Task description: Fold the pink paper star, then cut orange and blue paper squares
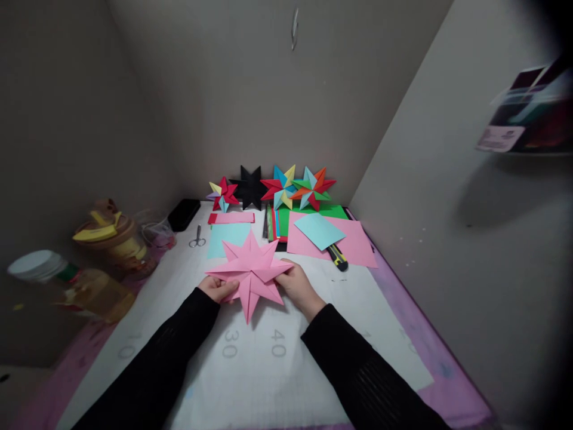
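Head view: at the far left, blurred, a white round lid (pixel 33 264) lies beside a clear bottle of yellowish liquid (pixel 96 292), and behind them stands a brown jar with yellow bands (pixel 110 236). Next come a flat black case (pixel 184 214) and small grey-handled scissors (pixel 197 237) on the white gridded cutting mat (pixel 277 370). The left hand (pixel 218 289), in a black sleeve, pinches the left tip of the pink eight-pointed folded paper star (pixel 251 272), fingers closed on it with the thumb on top. The star is held just above the mat's middle, in front of a pale blue paper sheet (pixel 226 239) and a narrow pink paper strip (pixel 231 218). The right hand (pixel 299 288) grips the star's right tip the same way, fingers curled under the paper. Against the back wall lean four finished stars: a small red and yellow star (pixel 222 194), a black paper star (pixel 249 186), a red, blue and yellow star (pixel 280 186) and a green, orange and blue star (pixel 312 188). Below them lies a stack of coloured paper (pixel 277 222), then a large pink paper sheet (pixel 358 245) with a light blue square (pixel 319 231) on it and a yellow and black utility knife (pixel 338 258) at its front edge.
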The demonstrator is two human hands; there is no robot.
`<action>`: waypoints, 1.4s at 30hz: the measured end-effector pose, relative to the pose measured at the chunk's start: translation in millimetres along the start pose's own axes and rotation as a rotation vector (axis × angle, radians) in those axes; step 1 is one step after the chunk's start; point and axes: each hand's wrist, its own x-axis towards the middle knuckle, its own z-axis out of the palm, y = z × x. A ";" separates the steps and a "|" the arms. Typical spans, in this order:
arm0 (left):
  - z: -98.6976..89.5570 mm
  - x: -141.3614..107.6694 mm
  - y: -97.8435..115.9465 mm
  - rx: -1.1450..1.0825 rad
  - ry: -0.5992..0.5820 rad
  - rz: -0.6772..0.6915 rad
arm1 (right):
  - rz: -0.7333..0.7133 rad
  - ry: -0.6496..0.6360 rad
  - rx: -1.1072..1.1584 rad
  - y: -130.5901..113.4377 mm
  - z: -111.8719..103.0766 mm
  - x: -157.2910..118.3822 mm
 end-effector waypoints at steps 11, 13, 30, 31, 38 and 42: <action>1.4 4.6 -10.3 -0.076 0.061 -0.026 | -0.057 0.086 -0.101 9.4 7.9 2.1; 1.8 5.0 -10.9 -0.072 0.062 -0.031 | -0.056 0.103 -0.118 10.1 9.3 2.6; -3.4 6.7 -14.0 -0.028 0.027 -0.001 | -0.054 0.121 -0.076 8.6 11.3 -0.6; -3.2 6.3 -13.5 -0.027 0.026 0.000 | -0.054 0.107 -0.068 8.3 11.2 -0.8; -1.7 5.5 -11.4 -0.016 0.025 0.000 | -0.044 0.023 -0.011 3.6 13.6 -3.0; -2.9 7.7 -15.9 0.002 0.025 0.000 | -0.038 0.037 0.004 0.7 16.0 -3.8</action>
